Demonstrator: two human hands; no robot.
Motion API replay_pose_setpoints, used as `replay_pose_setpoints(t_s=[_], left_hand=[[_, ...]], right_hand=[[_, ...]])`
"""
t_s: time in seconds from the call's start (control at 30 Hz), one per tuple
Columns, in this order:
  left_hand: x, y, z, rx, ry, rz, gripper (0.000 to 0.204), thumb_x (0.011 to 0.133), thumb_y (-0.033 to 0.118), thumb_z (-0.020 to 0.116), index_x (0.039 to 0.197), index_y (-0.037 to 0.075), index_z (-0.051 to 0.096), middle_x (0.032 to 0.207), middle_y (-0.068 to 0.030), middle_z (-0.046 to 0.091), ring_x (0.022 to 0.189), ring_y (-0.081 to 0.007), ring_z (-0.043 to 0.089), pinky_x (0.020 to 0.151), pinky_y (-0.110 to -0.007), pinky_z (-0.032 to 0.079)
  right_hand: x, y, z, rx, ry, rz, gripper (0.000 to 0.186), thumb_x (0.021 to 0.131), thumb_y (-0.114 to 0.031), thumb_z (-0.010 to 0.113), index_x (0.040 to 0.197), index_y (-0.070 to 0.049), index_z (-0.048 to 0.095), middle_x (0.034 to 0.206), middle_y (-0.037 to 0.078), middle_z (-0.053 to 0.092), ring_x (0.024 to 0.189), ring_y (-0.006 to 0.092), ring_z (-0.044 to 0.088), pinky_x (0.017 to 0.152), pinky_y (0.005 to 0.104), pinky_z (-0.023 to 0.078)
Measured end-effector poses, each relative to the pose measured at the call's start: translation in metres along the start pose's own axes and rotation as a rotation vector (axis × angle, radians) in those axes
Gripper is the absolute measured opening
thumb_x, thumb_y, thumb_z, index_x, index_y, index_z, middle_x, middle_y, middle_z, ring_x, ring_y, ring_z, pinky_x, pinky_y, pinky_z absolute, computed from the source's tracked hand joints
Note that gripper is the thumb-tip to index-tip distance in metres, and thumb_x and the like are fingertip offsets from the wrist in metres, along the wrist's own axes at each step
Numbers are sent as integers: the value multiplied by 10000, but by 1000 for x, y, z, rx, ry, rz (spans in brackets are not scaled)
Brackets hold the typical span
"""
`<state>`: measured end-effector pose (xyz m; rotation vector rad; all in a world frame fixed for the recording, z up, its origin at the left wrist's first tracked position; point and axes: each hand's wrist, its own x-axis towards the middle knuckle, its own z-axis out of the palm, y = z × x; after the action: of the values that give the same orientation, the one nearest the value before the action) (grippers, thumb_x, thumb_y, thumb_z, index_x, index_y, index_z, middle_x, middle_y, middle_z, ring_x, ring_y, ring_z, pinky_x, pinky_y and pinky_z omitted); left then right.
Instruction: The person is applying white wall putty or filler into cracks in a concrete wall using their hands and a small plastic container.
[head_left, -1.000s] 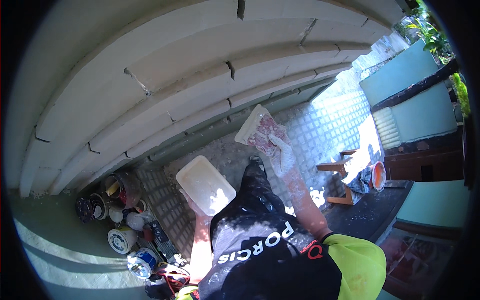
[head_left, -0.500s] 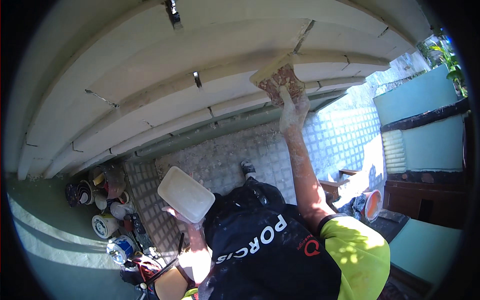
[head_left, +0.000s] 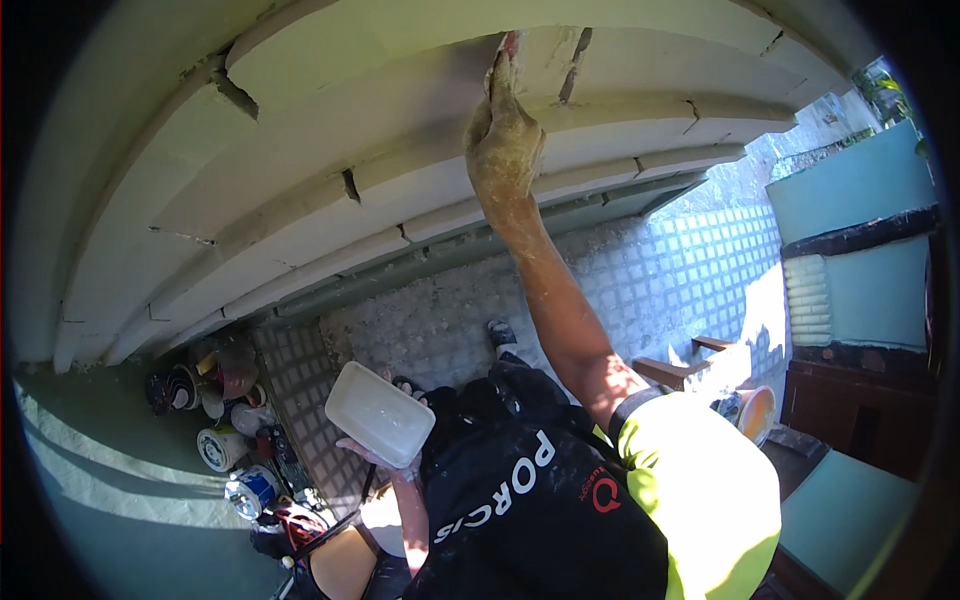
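Observation:
My right hand (head_left: 503,150), coated in pale plaster, reaches up and is closed around a putty knife (head_left: 511,46). Only a narrow reddish strip of the knife shows past the fingers; its blade is mostly hidden. It is up against the stepped, cream-coloured moulding (head_left: 400,95), beside a dark open joint (head_left: 575,65). Lower left, my left hand (head_left: 358,453) supports a white rectangular plastic tub (head_left: 378,412) from below, fingers at its near edge. The tub is tilted, and its inside looks whitish; I cannot tell how much plaster is in it.
More gaps (head_left: 350,186) break the moulding's steps. Several buckets (head_left: 222,448) and tools stand along the green wall (head_left: 110,470) at left. A brown wooden stool or bench (head_left: 662,372) and a tipped bucket (head_left: 752,412) are at right on the tiled floor (head_left: 640,270).
My right hand has moved up and to the left with the putty knife, which has turned from broad side to nearly edge-on. The left hand and tub have shifted only slightly.

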<state>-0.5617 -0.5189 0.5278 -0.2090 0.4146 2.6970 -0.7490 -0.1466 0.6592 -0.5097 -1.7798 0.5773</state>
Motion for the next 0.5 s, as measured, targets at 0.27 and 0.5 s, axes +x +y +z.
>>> replay_pose_setpoints(t_s=[0.27, 0.5], left_hand=[[-1, 6, -5, 12, -56, -2, 1007, 786, 798, 531, 1572, 281, 172, 1633, -141, 112, 1412, -469, 281, 1082, -707, 273], [2, 25, -11, 34, -78, -43, 1030, 786, 824, 491, 1577, 268, 137, 1617, -186, 139, 1359, -475, 377, 1055, -726, 278]], right_hand=[[-12, 18, -44, 173, 118, 171, 408, 934, 48, 525, 1339, 12, 552, 1123, 225, 689, 958, 271, 722, 715, 303, 551], [-25, 9, -8, 100, -96, 311, 339, 976, -2, 511, 1305, 69, 553, 1164, 180, 683, 912, 190, 698, 818, 319, 598]])
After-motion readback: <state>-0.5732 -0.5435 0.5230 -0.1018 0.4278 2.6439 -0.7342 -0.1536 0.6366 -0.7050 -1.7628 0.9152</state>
